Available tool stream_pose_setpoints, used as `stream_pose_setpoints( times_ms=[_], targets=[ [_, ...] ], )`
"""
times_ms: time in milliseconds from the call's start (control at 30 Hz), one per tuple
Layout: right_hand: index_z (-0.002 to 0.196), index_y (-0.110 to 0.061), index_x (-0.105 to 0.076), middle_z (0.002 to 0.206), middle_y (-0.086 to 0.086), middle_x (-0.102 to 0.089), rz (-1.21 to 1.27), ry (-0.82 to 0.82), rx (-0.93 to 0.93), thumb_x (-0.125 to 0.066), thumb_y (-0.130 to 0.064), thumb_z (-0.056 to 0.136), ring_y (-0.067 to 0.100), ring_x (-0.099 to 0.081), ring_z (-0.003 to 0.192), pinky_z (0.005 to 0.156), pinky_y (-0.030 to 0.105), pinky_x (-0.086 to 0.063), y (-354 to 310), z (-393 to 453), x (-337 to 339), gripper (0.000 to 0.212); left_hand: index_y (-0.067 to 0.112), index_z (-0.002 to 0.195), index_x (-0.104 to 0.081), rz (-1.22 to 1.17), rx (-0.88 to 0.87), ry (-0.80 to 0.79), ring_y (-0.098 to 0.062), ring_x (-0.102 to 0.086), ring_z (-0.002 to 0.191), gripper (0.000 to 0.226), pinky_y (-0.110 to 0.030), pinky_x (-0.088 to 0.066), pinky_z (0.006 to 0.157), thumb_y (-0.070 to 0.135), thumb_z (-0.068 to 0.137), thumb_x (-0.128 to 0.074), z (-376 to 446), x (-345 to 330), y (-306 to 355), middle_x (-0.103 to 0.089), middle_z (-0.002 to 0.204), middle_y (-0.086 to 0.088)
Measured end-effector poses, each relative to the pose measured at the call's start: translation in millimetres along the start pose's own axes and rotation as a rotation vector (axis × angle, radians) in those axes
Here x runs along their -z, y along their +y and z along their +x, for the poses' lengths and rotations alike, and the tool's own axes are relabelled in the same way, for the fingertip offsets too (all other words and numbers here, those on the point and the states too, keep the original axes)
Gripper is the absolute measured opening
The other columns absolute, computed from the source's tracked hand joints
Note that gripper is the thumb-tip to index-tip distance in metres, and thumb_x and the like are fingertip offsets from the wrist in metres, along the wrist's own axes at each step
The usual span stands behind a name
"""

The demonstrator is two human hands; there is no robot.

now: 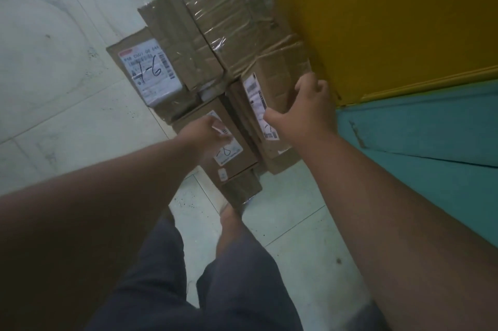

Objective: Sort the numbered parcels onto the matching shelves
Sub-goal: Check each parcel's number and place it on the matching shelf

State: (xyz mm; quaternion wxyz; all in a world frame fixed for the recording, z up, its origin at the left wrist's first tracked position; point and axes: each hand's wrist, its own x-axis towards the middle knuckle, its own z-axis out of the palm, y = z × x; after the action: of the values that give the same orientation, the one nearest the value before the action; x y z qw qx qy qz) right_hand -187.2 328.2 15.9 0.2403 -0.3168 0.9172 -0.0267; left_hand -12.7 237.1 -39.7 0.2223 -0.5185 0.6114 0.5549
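From the head camera, a heap of cardboard parcels point(215, 34) sits on the tiled floor point(54, 61) against a yellow and teal wall point(390, 21). The right hand point(301, 107) curls its grip round the top edge of a labelled box point(272, 104). The left hand point(208, 131) rests on a smaller box point(229, 150); whether its grip is closed I cannot tell. Another box reads 1-6 point(151, 72). No shelves show, so sorting seems hardly begun, with most parcels left.

One head-worn wide-angle view looks steeply down, close over cardboard parcels point(215, 42) on the floor point(54, 61).
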Motion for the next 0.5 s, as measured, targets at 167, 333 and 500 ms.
stream_pose_setpoints(
  times_ms=[167,333,500],
  targets=[
    [0.113,-0.027,-0.037,0.099,-0.012,-0.055,0.600,-0.036,-0.037,-0.077,-0.044,0.078,0.004,-0.063,0.079,0.048,0.016,-0.053,-2.7,-39.2,62.8,0.056,0.021,0.129,-0.059,-0.400,0.032,-0.096,-0.019,-0.071,0.096,0.035,-0.044,-0.058,0.091,0.041,0.100,-0.057,-56.4,18.5,39.7,-0.072,0.115,-0.004],
    [0.110,-0.022,-0.045,0.103,0.003,-0.067,1.029,-0.077,-0.112,-0.074,-0.043,0.070,0.014,-0.074,0.080,0.062,0.029,-0.059,-6.4,-90.5,134.7,0.053,0.018,0.129,-0.059,-0.752,-0.011,-0.306,-0.027,-0.068,0.110,0.043,-0.039,-0.056,0.081,0.049,0.102,-0.046,-132.4,47.5,79.5,-0.074,0.118,-0.009],
    [0.115,-0.009,-0.048,0.094,0.007,-0.073,1.155,-0.174,-0.097,-0.073,-0.035,0.072,0.025,-0.075,0.081,0.063,0.037,-0.060,-10.2,-142.9,174.1,0.057,0.016,0.139,-0.050,-0.836,-0.277,-0.477,-0.031,-0.073,0.103,0.054,-0.039,-0.062,0.069,0.037,0.090,-0.053,-185.7,83.1,105.0,-0.068,0.127,-0.015]
  ],
)
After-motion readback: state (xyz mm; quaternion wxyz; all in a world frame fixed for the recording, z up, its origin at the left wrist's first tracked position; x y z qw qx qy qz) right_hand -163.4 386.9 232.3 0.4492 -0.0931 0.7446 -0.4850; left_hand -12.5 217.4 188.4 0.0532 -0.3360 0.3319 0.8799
